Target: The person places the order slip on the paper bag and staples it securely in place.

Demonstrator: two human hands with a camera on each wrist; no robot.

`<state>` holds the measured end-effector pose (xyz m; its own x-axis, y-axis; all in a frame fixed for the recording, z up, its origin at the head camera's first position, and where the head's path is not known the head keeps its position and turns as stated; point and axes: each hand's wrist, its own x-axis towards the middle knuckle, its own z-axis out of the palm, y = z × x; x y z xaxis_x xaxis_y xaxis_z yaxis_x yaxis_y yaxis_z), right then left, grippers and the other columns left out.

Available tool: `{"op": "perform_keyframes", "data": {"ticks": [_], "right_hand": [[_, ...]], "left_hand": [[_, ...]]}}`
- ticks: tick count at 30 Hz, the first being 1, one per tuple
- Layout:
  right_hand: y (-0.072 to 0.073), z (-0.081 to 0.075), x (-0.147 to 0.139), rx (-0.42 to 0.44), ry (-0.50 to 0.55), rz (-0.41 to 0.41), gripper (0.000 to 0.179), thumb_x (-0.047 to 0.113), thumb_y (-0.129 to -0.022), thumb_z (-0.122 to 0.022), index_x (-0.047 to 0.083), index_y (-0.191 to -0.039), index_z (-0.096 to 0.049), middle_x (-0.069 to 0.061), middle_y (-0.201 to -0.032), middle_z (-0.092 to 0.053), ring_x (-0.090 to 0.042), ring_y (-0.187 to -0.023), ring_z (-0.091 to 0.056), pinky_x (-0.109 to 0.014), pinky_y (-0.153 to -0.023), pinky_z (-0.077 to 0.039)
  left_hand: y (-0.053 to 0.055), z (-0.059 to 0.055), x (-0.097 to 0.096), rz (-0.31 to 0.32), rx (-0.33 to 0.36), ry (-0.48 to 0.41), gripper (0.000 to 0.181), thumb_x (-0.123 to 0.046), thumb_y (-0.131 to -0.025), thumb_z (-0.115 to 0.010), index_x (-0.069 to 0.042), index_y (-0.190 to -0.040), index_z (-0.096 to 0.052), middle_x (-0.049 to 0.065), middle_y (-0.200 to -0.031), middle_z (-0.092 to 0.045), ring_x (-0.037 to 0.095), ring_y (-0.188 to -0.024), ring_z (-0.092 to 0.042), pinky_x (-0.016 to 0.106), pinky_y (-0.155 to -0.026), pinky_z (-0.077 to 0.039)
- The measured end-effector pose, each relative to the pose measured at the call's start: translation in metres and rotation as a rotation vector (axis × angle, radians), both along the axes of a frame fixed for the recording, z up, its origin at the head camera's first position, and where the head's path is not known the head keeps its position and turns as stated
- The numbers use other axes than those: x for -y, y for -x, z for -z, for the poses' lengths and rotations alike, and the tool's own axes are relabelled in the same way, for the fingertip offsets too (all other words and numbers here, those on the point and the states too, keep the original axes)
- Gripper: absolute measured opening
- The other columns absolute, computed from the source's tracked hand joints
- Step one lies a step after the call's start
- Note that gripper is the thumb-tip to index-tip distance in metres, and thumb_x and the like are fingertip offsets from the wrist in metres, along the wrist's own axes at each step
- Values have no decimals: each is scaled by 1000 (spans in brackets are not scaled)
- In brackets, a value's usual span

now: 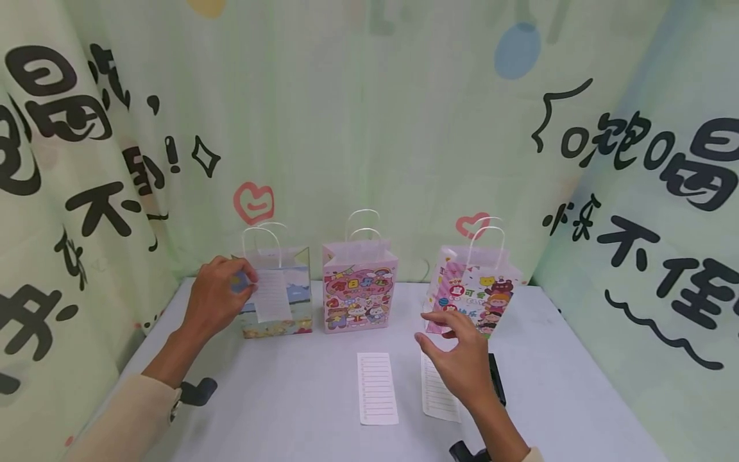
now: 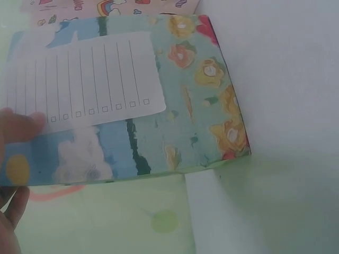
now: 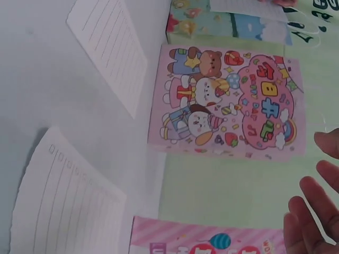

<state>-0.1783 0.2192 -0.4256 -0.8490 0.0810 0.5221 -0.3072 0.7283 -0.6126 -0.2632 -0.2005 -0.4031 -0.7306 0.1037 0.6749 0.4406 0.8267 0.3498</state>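
Observation:
My left hand [image 1: 222, 292] is at the left side of a paper gift bag with a painted landscape [image 1: 300, 292]. Its thumb and forefinger pinch the edge of a white lined paper slip [image 1: 272, 295], which lies over the bag's front. In the left wrist view, the slip [image 2: 90, 79] shows lines and small checkboxes, with a fingertip on its border. My right hand [image 1: 458, 359] hovers in front of a pink cartoon gift bag [image 1: 496, 292], thumb and fingers apart and holding nothing. Below it, another lined slip [image 1: 439, 394] is partly covered by the hand.
Between the two bags stands a pink gift bag with cartoon animals [image 1: 358, 295]. A further lined slip [image 1: 378, 388] lies flat on the white table [image 1: 294, 398]. A black object [image 1: 496, 378] shows behind my right wrist. Printed curtains [image 1: 369, 128] enclose the back and sides.

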Motion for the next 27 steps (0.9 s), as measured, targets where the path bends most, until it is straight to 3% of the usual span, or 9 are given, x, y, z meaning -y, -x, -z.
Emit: {"op": "perform_keyframes", "data": {"ticks": [16,27], "right_hand": [[-9,16,-54,361,53,216,53,29,-92,-85,13,-139,-66,-16,-142,-67,-38,-131,-60,-57,-105,-54],[-8,38,-80,508,-60,295,66,28,-89,-87,5,-144,-60,-29,-140,-60,-47,-129,-50,-65,-107,-42]], "left_hand": [[-2,0,0,3,-12,18,30,3,-75,-93,-7,-93,-71,15,-93,-76,36,-93,-63,55,-85,-51],[-1,-1,-1,8,-4,19,29,3,-75,-93,-8,-92,-71,16,-94,-76,36,-92,-61,54,-84,-50]]}}
